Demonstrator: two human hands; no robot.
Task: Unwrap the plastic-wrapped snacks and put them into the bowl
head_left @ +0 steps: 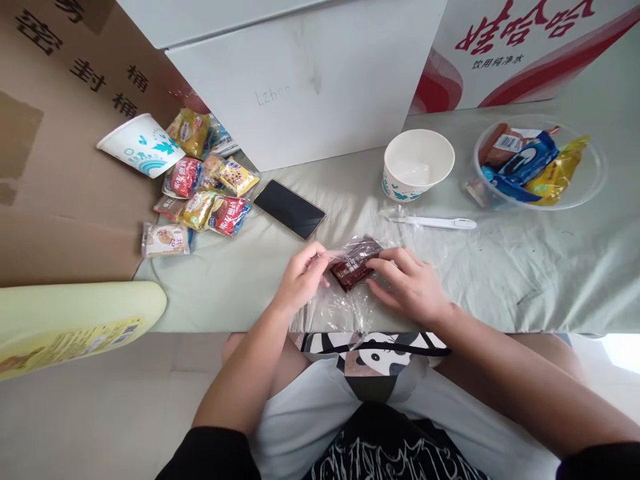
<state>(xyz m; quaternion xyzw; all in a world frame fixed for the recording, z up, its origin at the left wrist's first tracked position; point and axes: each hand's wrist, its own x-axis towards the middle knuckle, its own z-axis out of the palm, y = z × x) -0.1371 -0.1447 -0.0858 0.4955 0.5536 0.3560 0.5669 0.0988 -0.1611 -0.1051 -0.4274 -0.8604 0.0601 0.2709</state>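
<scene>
A dark brown snack packet [354, 266] with pale lettering lies at the front middle of the cloth-covered surface. Clear plastic film [340, 308] is crumpled around and under it. At the packet's left end, my left hand [304, 275] is closed, thumb and forefinger pinching a stretched piece of the film. My right hand [407, 283] grips the packet's right end between curled fingers and thumb; part of that grip is hidden. Just beyond the right hand lies a white knife-like tool [440, 223], its left end overlapped by clear plastic.
A black phone [290, 208] lies left of centre, beside several wrapped snacks [200, 208] and a tilted paper cup [145, 147]. Behind the tool stands a paper bowl [419, 160]. A clear plastic bowl [595, 167] of packets is at right. Boxes [310, 87] line the back.
</scene>
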